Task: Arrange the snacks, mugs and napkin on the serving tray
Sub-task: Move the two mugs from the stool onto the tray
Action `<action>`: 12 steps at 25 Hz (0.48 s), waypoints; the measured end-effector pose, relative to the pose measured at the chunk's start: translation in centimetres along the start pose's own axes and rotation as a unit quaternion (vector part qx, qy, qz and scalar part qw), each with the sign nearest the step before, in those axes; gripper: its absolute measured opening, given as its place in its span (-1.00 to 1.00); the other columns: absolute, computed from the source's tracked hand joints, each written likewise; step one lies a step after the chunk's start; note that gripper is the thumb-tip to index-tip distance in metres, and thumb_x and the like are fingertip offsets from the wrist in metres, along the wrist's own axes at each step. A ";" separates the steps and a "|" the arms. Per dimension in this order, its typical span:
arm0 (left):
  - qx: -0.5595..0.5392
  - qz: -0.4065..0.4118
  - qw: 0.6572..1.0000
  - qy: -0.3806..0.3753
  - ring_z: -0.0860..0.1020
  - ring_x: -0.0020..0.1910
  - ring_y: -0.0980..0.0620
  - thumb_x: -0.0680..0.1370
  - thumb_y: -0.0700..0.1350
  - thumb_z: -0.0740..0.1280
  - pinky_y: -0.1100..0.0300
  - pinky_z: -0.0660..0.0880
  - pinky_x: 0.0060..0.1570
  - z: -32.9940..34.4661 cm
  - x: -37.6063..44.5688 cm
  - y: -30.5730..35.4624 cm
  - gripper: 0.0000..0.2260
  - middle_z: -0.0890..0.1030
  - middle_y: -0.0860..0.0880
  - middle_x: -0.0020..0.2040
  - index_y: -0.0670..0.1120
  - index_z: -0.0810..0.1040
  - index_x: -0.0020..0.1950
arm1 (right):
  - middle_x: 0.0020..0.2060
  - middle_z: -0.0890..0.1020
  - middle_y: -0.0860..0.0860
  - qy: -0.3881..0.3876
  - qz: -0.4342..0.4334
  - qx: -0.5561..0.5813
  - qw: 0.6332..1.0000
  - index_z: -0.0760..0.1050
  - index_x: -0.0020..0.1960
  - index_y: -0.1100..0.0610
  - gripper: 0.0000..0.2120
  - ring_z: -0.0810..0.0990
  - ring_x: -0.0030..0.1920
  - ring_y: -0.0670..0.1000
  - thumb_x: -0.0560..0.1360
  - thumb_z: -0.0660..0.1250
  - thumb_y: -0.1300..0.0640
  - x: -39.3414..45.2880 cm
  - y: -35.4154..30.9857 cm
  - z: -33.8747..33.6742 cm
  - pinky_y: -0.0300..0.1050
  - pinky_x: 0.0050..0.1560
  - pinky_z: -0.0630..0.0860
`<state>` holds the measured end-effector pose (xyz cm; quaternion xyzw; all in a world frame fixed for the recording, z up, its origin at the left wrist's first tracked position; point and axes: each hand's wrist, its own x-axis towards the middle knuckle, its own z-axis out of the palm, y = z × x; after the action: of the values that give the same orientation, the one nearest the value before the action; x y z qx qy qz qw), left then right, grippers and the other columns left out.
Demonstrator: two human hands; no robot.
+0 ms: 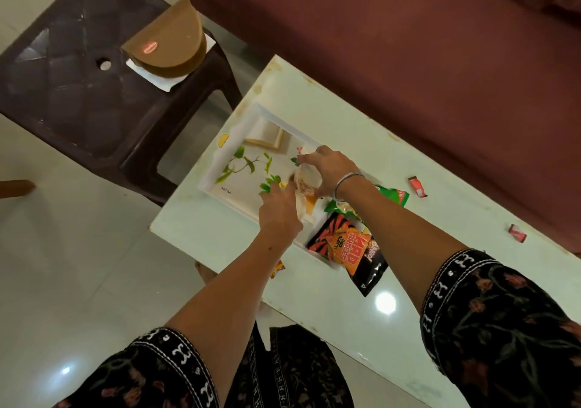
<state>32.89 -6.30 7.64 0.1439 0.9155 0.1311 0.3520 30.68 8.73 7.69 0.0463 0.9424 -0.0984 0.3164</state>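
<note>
Head view: a white tray (239,184) with a green leaf print lies on the pale bench (408,206), near its left end. A folded napkin (265,136) sits in the tray's far corner. Both hands meet over the tray's right half. The right hand (327,168) has its grip clenched round a white mug (307,178), fingers curled over the mug's far side. The left hand (279,209) reaches in from below with fingers stretched toward the mug; whether that grip actually holds the mug or only touches it, I cannot tell. A second mug (306,208) seems to stand just beside the left hand, mostly hidden. A black-and-orange chip bag (345,247) lies across the tray's near right corner, spilling onto the bench. A green packet (393,195) shows behind the right wrist. Two small red candies (417,186) (517,233) lie apart on the bench. A dark stool (78,71) carries a brown box (171,47).
</note>
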 end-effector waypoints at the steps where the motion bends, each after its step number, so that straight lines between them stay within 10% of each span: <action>1: 0.000 0.001 1.000 0.002 0.37 0.22 -0.18 0.30 -0.17 0.51 0.02 0.49 0.05 0.3 0.1 0.0 -0.33 0.34 -0.16 0.27 -0.06 0.27 0.32 | 0.24 0.40 0.10 0.002 -0.003 -0.003 1.000 0.26 0.40 -0.13 -0.17 0.48 0.18 0.20 0.22 0.55 0.10 0.2 0.1 0.3 0.02 0.12 0.50; 12: 0.014 -0.002 1.000 -0.005 0.34 0.25 -0.16 0.34 -0.16 0.49 0.04 0.49 0.07 1.9 0.5 0.0 -0.27 0.28 -0.17 0.35 -0.04 0.18 0.40 | 0.38 0.28 0.11 -0.001 -0.002 -0.002 1.000 0.18 0.43 -0.16 -0.14 0.38 0.30 0.23 0.25 0.54 0.09 1.2 0.4 1.9 0.10 0.17 0.51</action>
<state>33.80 -5.86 5.99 0.1476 0.9156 0.1170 0.3552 30.89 8.72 5.38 0.0438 0.9423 -0.0970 0.3174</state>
